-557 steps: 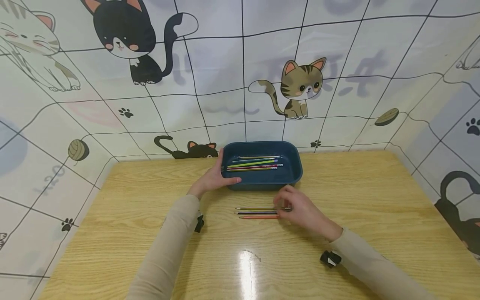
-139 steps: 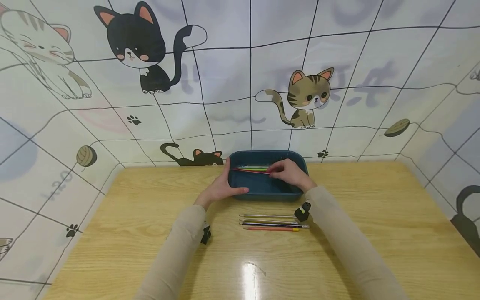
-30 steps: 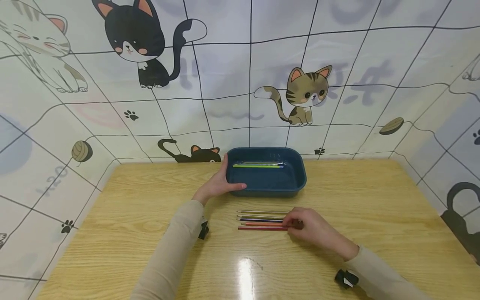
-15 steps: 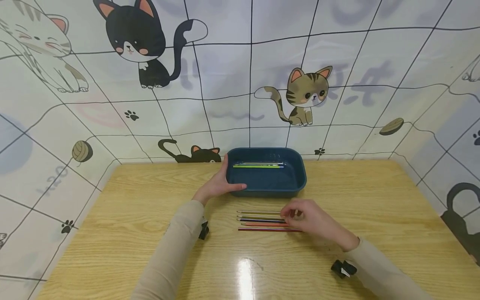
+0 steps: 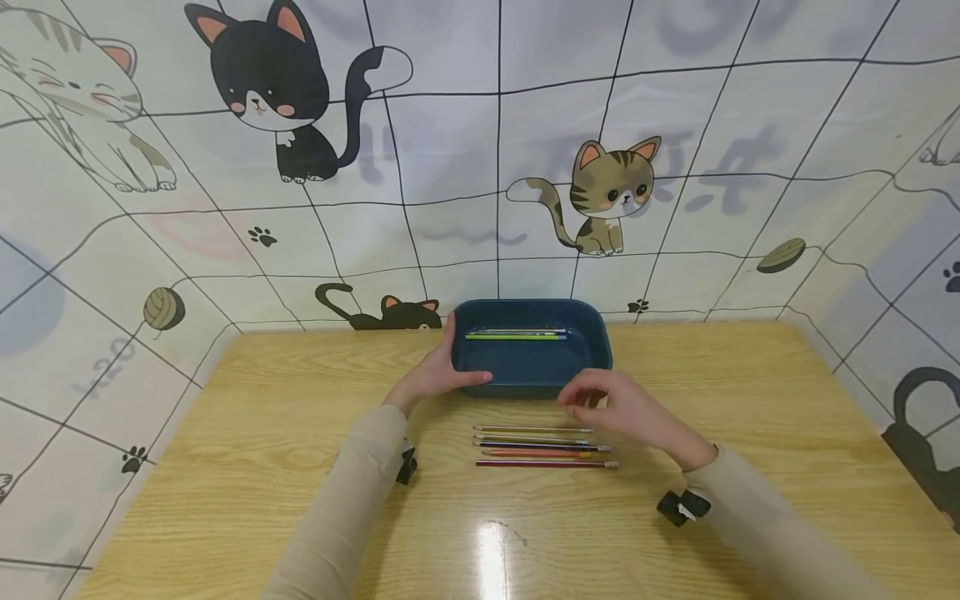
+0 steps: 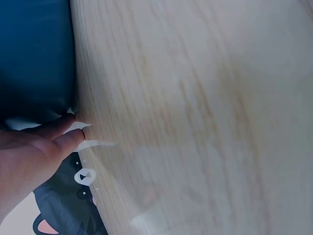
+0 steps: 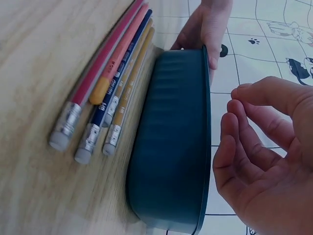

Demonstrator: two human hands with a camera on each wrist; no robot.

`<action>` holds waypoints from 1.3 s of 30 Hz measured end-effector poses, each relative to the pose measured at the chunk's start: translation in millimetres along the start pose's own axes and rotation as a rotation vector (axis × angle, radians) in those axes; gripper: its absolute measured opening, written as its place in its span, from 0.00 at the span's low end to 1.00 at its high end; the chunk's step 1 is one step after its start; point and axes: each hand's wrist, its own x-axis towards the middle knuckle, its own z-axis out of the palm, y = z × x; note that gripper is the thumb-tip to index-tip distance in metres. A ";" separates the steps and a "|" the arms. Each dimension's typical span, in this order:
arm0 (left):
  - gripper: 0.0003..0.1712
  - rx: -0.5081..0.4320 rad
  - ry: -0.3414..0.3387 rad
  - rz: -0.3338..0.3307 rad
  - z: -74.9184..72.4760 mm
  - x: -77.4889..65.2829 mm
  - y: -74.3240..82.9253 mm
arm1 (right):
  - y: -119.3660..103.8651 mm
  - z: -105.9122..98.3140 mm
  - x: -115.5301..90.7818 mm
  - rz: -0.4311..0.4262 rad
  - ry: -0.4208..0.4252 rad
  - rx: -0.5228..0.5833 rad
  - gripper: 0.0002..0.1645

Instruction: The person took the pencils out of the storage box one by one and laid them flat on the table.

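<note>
A dark blue plastic tray (image 5: 540, 392) stands against the back wall, with a few pencils (image 5: 516, 337) lying in it, one of them bright green. My left hand (image 5: 435, 368) grips its left end, the thumb over the front rim and the fingers along the left side. In front of the tray, several pencils (image 5: 543, 464) lie roughly parallel, the nearest dark red with a white eraser. My right hand (image 5: 615, 408) hovers by the tray's front right corner, fingers loosely curled. Nothing is between its thumb and fingertips (image 7: 237, 93) in the right wrist view.
The wooden table (image 5: 360, 517) meets a cloth backdrop (image 5: 450, 167) with cat drawings behind and at both sides. Black wrist cameras (image 5: 684, 506) hang below the sleeves. A bright reflection lies on the table near the front.
A second ago my right hand was on the dark red pencil at the near end of the row. It has let go and moved up to the tray's front edge. My left hand stays put.
</note>
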 end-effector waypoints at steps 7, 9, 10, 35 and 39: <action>0.71 0.005 0.006 0.004 0.4 0.3 -0.5 | 1.5 -3.3 10.6 0.042 0.026 0.010 0.10; 0.72 0.006 0.005 0.004 0.4 -0.2 -0.3 | 2.6 -3.5 13.8 0.045 0.042 0.004 0.11; 0.72 0.008 0.003 0.001 0.8 -0.5 0.0 | 3.6 -3.8 15.0 0.050 0.048 -0.001 0.11; 0.72 0.003 -0.005 -0.006 0.3 -0.1 0.8 | 32.2 -15.6 57.7 0.131 0.092 -0.096 0.15; 0.72 0.002 -0.007 -0.003 0.7 -0.4 0.7 | 38.8 -16.9 60.8 0.165 0.089 -0.086 0.17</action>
